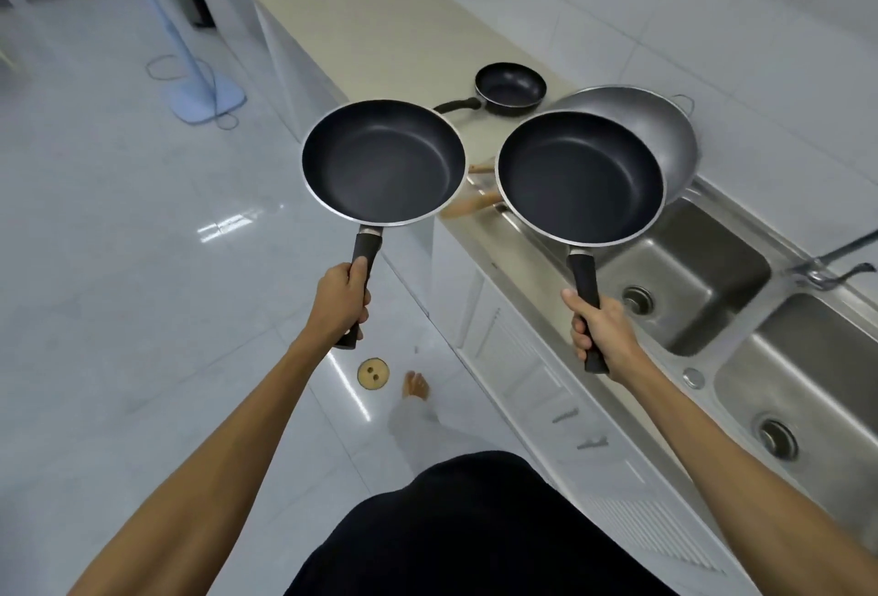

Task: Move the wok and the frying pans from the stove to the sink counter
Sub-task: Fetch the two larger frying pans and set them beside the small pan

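Observation:
My left hand grips the black handle of a dark non-stick frying pan, held level in the air over the floor beside the counter edge. My right hand grips the handle of a second, similar frying pan, held above the counter's edge and the sink's left end. Behind it a steel wok with a wooden handle sits on the cream counter. A small black frying pan rests on the counter beyond the wok.
A steel double sink with a tap runs along the right. White cabinet doors stand below it. A pale blue standing fan with its cable is on the tiled floor at the far left. My bare foot is near a round floor drain.

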A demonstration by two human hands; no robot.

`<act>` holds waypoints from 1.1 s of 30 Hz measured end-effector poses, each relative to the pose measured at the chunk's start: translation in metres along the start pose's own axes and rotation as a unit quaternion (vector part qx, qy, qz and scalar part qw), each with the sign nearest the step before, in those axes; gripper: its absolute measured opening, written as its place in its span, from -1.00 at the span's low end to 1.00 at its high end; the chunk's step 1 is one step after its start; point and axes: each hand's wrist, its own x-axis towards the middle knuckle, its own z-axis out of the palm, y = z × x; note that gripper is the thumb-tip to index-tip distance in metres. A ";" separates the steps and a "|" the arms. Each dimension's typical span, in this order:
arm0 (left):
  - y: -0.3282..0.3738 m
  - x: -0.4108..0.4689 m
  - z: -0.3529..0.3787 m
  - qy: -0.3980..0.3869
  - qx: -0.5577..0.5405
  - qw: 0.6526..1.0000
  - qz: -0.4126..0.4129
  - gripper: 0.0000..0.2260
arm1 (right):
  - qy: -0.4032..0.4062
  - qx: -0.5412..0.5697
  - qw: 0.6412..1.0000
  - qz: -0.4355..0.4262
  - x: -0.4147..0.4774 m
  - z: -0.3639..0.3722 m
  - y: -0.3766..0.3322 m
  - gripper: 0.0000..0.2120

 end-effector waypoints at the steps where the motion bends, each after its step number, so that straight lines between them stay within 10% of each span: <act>1: 0.001 0.018 -0.007 -0.003 0.003 1.000 0.000 -0.63 | -0.004 0.000 1.000 -0.002 0.017 0.011 -0.005 -0.61; 33: 0.083 0.552 -0.240 -0.061 0.041 0.997 -0.018 -0.65 | 0.042 0.002 0.998 0.049 0.416 0.386 -0.215 -0.59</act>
